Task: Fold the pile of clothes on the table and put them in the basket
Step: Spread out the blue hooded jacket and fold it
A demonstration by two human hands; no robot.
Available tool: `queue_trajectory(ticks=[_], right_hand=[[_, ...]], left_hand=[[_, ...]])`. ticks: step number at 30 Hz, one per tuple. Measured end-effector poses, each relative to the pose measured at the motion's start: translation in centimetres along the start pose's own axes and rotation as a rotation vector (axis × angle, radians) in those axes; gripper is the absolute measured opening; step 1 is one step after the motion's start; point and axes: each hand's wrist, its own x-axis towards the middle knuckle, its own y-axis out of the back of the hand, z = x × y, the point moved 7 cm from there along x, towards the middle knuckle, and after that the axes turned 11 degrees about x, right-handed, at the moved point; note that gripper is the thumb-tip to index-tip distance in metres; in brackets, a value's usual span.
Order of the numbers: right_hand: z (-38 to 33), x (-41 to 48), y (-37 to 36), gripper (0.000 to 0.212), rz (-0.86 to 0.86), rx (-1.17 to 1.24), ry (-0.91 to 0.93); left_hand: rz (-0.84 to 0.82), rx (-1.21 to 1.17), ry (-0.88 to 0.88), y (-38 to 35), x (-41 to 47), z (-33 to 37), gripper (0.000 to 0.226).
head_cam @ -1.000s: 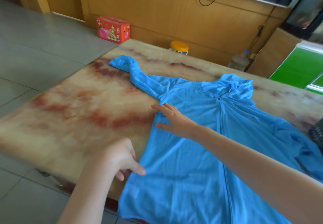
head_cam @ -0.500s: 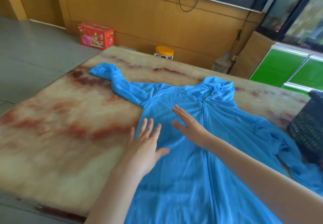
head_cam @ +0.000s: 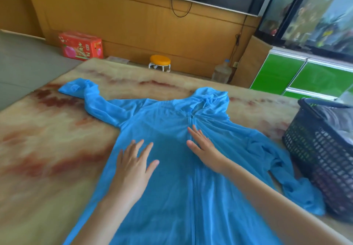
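Both my hands, left and right, lie flat and open on the jacket, gripping nothing; its hem is cut off, and the basket contents are blurred.

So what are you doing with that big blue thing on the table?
A person is flattening a blue zip-up jacket spread front-up on the marbled table. The left hand and right hand lie open on its chest, either side of the zipper. No fold has been made yet. The dark basket waits at the right, one sleeve trailing beside it.
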Motion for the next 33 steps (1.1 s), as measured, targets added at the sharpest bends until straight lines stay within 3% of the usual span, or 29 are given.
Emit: queue_trajectory(ticks=[4,6,13,20,28,33], right_hand=[[3.3,0.9,5.8,0.056,0.073,-0.156,-0.105],[5.1,1.6,8.1,0.055,0.127,-0.117,-0.172],[8.7,8.1,15.7,0.055,0.393,0.233,-0.351],[8.9,16.2,19.0,0.046,0.404,0.079,-0.400],[12.7,22.8,18.0,0.045,0.302,0.155,-0.487],[18.0,26.5,21.8,0.049,0.531,0.262,-0.445]], left_hand=[[-0.149,0.047,-0.122,-2.5,3.2,5.3,0.100],[-0.152,0.078,-0.185,-3.6,5.1,7.4,0.113],[-0.183,0.114,-0.231,-6.6,6.7,8.9,0.076],[-0.151,0.144,-0.203,-6.4,6.5,8.6,0.062],[-0.030,0.140,-0.215,-6.8,6.9,8.3,0.059],[-0.055,0.111,-0.211,-6.9,7.0,8.6,0.059]])
